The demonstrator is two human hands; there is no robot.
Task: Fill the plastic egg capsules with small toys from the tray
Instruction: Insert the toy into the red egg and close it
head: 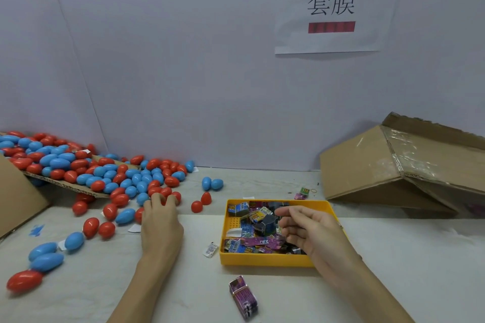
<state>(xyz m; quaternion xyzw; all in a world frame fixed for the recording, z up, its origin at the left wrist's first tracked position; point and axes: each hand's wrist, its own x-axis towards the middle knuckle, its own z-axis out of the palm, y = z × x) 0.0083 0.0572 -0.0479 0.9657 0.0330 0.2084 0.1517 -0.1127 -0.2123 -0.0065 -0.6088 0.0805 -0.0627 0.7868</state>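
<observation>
Fetching step, I judge: left hand (160,215), grip spread, touches the eggs (157,193); right hand (305,229), loosely curled and empty, over the tray (265,261), must next pinch a toy (262,225).

Red, blue egg capsules (110,178) heaped left, closed; yellow tray (265,259) holds toy packets (258,240).

A tipped cardboard box (409,165) lies on the tabletop (393,257) at right. A paper sign (331,5) hangs on the wall (183,60).

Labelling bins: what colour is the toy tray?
Yellow tray, clearest in the head view.
</observation>
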